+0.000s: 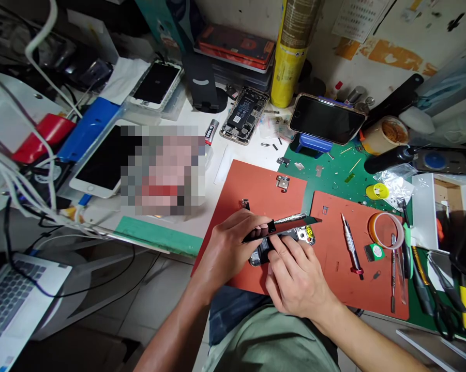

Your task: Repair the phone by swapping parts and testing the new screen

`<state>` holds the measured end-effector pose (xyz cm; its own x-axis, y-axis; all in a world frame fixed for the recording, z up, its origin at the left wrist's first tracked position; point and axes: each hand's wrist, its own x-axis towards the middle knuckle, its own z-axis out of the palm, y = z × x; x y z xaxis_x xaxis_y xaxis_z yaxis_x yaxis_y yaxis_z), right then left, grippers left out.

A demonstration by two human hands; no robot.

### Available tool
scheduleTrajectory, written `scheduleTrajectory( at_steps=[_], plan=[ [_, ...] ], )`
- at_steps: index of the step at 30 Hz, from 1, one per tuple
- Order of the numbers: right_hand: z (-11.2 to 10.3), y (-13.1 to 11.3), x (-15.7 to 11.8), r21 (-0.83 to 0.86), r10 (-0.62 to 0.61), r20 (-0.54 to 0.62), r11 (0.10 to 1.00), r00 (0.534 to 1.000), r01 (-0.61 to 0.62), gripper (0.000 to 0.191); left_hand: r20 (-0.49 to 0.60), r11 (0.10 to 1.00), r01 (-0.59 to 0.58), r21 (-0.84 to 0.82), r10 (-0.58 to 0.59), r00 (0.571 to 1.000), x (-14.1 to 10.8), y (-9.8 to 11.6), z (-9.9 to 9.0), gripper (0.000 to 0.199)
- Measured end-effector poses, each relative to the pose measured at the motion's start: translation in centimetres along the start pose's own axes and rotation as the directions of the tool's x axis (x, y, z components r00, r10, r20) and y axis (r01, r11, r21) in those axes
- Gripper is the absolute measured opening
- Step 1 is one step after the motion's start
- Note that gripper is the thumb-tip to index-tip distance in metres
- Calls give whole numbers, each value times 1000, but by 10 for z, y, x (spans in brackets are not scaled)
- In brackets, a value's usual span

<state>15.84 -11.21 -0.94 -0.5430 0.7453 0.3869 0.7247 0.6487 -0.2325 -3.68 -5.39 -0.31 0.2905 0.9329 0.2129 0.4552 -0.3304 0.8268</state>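
My left hand (225, 250) is closed around the edge of a dark phone screen (308, 220), holding it tilted up over an opened phone body (260, 255). The phone body lies on the orange mat, with metal parts and a yellow spot showing at its right end. Bent over the body's near side, my right hand (297, 279) grips it, its fingertips partly hidden beneath the raised screen. Small metal phone parts (283, 183) lie farther up the mat. To the right of my hands rests a screwdriver (351, 245).
A tape roll (386, 230), scissors (444, 315) and several thin tools are at the right. Behind stand a propped phone (328, 119), another opened phone (245, 114) and a yellow can (289, 72). A white phone screen (104, 160) and cables are at the left; a patch there is blurred.
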Motion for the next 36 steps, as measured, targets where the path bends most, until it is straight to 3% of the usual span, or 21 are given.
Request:
scheduleTrajectory(
  at_steps=[21,30,36],
  plan=[
    [1,1,2,21,33,25,999,999,-33,29,27,1000,-3,12,3,1000,0,0,0,34],
    [-4,11,6,42,-48,75,998,996,45,32,13,1000,-20,7,20,1000,2,0,0,39],
    [-2,7,4,-41,-67,66,997,996,70,32,-3,1000,10,10,-10,1000,2,1,1,36]
  ],
)
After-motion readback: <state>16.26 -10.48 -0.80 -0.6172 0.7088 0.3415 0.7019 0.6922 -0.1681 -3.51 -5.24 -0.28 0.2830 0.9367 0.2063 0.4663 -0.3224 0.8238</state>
